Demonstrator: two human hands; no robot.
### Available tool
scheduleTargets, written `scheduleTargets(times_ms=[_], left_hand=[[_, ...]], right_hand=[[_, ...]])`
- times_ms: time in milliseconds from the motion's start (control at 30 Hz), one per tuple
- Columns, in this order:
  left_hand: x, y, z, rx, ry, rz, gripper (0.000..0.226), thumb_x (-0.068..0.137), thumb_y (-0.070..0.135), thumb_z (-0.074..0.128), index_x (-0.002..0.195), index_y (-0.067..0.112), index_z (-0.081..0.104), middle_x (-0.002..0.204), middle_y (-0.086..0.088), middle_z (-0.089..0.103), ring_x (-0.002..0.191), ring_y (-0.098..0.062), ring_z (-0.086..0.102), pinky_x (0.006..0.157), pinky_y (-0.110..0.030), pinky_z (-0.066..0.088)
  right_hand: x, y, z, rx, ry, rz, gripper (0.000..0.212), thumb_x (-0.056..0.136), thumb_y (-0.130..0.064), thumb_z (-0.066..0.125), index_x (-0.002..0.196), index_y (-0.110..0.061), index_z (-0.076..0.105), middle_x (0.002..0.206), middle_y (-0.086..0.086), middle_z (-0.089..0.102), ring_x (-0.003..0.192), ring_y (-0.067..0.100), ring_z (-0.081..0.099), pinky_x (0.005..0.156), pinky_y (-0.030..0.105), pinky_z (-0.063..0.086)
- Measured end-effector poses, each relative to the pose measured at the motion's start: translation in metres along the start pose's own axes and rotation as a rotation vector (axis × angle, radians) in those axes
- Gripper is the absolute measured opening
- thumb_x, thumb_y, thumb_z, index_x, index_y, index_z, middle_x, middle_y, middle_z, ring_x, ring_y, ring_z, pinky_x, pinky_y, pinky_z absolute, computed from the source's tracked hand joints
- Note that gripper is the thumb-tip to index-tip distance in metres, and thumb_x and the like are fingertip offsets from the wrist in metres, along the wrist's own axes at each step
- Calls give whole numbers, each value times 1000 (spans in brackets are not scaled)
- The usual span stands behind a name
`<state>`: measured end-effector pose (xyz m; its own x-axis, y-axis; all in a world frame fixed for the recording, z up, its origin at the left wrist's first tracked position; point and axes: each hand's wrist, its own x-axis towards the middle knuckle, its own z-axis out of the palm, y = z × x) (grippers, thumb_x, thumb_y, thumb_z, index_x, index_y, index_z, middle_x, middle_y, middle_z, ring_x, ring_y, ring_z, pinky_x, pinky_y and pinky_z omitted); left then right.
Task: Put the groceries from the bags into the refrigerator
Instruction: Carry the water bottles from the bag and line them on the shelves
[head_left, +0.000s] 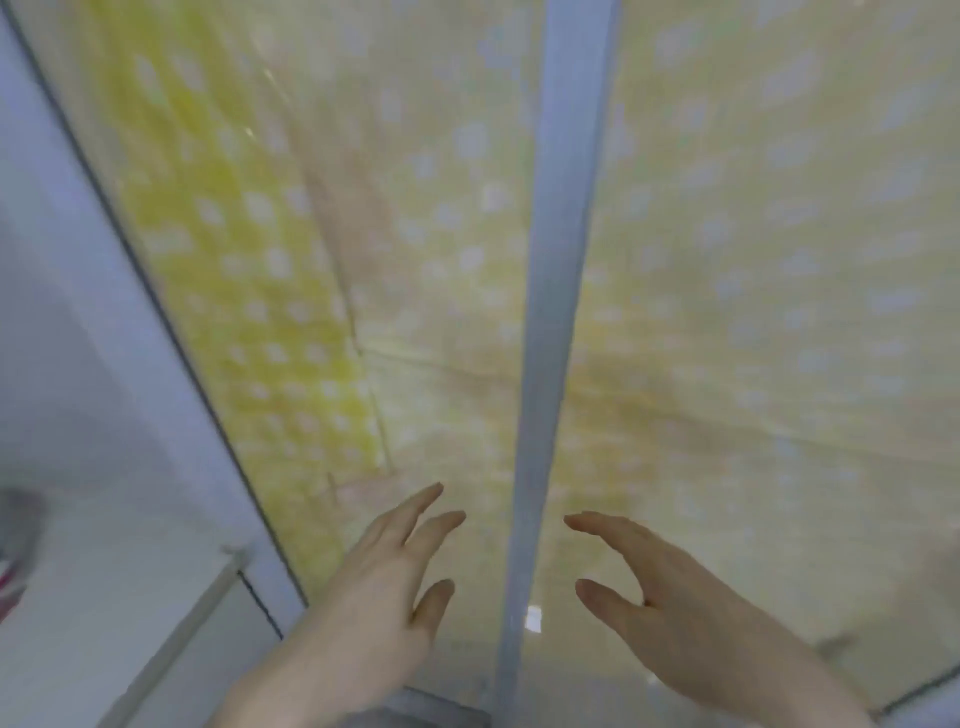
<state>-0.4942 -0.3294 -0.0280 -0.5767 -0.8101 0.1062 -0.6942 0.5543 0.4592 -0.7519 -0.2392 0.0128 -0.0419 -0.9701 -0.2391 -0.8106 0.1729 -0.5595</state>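
Both hands reach toward the refrigerator (753, 260), whose two doors, covered in a pale yellow dotted pattern, fill the view and meet at a grey vertical strip (550, 312) down the middle. The left hand (379, 587) is just left of that strip and the right hand (670, 587) just right of it. On both the fingers are straight, spread wide, and hold nothing. No bags or groceries are in view, so I cannot tell where they are. A white worktop (104, 561) shows at the lower left, with a blurred dark object at its left edge.

The doors look shut, and no handle shows, so the fingers could slip off the smooth door edges. Pulling both doors at once could swing the left one into the worktop corner.
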Motion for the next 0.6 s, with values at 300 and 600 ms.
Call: scheduleTargets(times_ms=[300,600], left_hand=[[-150,-156,-85,118,164,-357,59,100,40,49,154,41,24,166,20,-2,150,-6,9,117,-14,8],[-274,-241,-128,92,306,-676,57,100,38,51,152,40,29,164,19,4,148,-6,15,120,-22,18]], right_hand=[[80,-179,129,-110,-258,-345,55,103,-50,47,153,-51,23,164,-28,13,149,6,28,117,28,29],[116,-320,224,-140,-435,-592,56,105,-44,49,155,-47,24,165,-27,11,149,8,32,118,26,27]])
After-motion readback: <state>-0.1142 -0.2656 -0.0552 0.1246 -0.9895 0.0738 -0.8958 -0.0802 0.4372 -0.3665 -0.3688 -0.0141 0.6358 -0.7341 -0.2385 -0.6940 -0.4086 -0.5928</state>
